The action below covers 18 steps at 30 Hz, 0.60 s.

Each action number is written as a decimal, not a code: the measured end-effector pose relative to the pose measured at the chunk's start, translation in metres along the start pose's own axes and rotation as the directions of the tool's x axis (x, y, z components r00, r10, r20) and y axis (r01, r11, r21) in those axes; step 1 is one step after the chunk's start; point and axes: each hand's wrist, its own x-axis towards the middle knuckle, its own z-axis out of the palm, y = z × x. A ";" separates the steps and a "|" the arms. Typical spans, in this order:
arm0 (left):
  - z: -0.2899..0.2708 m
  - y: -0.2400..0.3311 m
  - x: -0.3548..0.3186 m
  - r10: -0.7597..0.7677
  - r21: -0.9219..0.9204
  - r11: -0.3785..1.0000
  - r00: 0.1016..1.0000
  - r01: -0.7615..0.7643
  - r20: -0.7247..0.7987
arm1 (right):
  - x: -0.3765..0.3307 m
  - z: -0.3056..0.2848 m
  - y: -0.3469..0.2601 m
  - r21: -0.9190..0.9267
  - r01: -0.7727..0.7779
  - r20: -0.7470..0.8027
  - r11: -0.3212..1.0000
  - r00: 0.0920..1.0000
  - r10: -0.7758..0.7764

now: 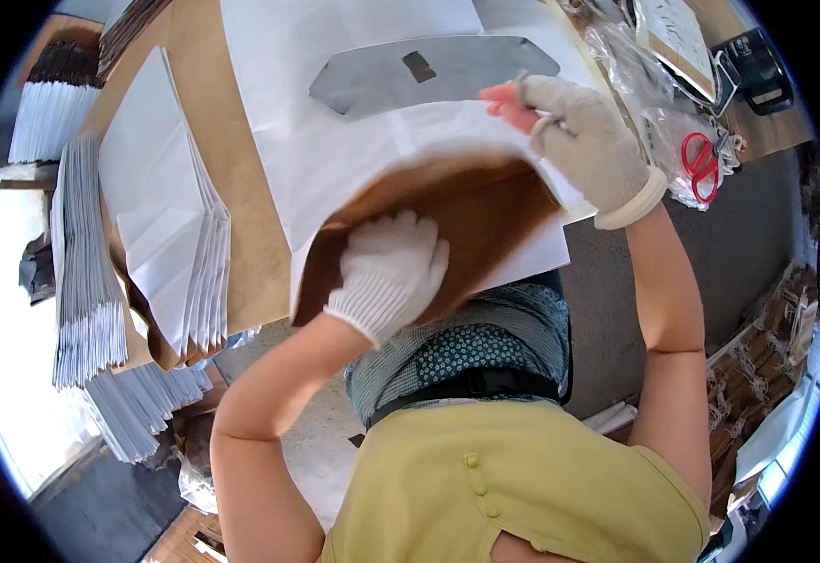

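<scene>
My left hand (393,272), in a white knit glove, lies against the brown inner side of a paper bag (485,202). The bag gapes towards me and its edge is blurred by motion. Its fingers look laid out on the paper, their tips foreshortened. Above the bag's right corner my right hand (584,141) is raised in a greyish-white glove. Reddish fingertips stick out to the left, partly apart, and I see nothing held in them. Beyond both hands a flat grey plate (372,80) with clipped corners and a small dark patch lies on white paper sheets (279,141).
On the table's left side stand folded white paper bags (171,216) with brown insides and a tall stack of folded white paper (86,272). Red-handled scissors (700,167), clear plastic wrapping (626,61) and a black mug (757,70) are at the right.
</scene>
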 end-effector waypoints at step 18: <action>-0.047 0.009 0.098 0.251 -0.153 0.965 0.915 -0.212 0.317 | -0.096 0.078 0.045 -0.055 -0.124 -0.229 0.991 0.967 0.109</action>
